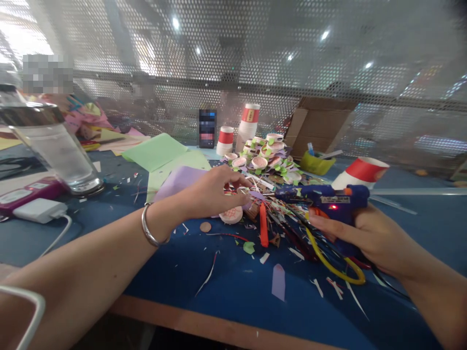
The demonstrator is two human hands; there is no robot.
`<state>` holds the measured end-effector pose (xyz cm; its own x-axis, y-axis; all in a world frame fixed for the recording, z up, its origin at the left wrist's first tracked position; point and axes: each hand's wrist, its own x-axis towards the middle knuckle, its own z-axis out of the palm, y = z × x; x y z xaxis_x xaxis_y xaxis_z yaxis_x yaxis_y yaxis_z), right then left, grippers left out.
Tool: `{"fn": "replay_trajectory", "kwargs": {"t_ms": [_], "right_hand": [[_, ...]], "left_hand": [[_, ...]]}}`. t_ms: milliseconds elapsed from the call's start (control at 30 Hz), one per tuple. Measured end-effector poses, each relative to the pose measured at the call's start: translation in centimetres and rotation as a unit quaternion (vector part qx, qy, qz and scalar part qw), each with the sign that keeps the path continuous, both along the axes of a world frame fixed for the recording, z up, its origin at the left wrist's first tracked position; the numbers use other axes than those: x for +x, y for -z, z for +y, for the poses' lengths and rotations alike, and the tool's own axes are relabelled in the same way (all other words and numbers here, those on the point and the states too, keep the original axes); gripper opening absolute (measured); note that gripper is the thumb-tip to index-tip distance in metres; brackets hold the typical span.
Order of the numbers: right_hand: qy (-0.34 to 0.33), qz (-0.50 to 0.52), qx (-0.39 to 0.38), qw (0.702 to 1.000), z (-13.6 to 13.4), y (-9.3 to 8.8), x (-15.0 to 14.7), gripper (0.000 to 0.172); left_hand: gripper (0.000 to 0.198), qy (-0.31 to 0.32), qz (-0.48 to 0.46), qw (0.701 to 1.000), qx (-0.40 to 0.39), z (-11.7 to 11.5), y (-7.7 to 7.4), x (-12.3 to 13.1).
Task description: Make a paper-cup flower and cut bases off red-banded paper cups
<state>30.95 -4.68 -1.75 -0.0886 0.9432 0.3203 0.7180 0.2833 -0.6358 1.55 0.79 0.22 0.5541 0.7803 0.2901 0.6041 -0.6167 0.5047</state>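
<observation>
My right hand (pixel 368 233) is wrapped round a blue hot glue gun (pixel 339 197) with a lit red light, its nozzle pointing left. Close to the nozzle tip, a small purple paper piece (pixel 257 195) is pinched at the fingertips of my left hand (pixel 215 192). Whether the nozzle touches the paper I cannot tell. Below my left fingers lies a round white disc with red lines (pixel 231 214). Behind them rises a heap of similar discs with green and purple paper bits (pixel 268 155). A purple sheet (pixel 178 180) lies partly behind my left hand.
Paper cups (pixel 225 141) and a phone (pixel 207 129) stand at the back, before a perforated metal screen (pixel 233 58). A glass of water (pixel 62 150) is at left. Pale green paper (pixel 160 150), scraps, a yellow cable loop (pixel 328 267) and a cut purple strip (pixel 278 283) lie on the blue table.
</observation>
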Motion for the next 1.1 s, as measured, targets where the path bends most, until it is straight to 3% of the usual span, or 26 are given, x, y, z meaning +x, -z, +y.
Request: {"fn": "replay_trajectory", "kwargs": {"t_ms": [133, 233, 567, 767, 1100], "right_hand": [[-0.045, -0.02, -0.045, 0.998, 0.0, -0.1, -0.3, 0.04], [-0.052, -0.036, -0.02, 0.998, 0.0, 0.0, -0.4, 0.037], [-0.059, -0.035, -0.012, 0.998, 0.1, 0.2, -0.6, 0.035], [-0.06, -0.032, -0.017, 0.998, -0.3, -0.2, -0.9, 0.042], [-0.073, -0.03, -0.025, 0.997, -0.2, 0.2, -0.2, 0.035]], "left_hand": [[0.02, 0.039, -0.062, 0.997, -0.017, -0.4, 0.3, 0.7], [0.015, 0.05, -0.074, 0.996, -0.004, -0.4, 0.8, 1.0], [0.008, -0.015, -0.067, 0.996, 0.051, 0.5, 1.3, 1.2], [0.011, 0.012, -0.042, 0.997, -0.071, 1.3, 1.8, 0.7], [0.016, 0.066, -0.146, 0.975, -0.151, 1.2, 1.8, 2.1]]}}
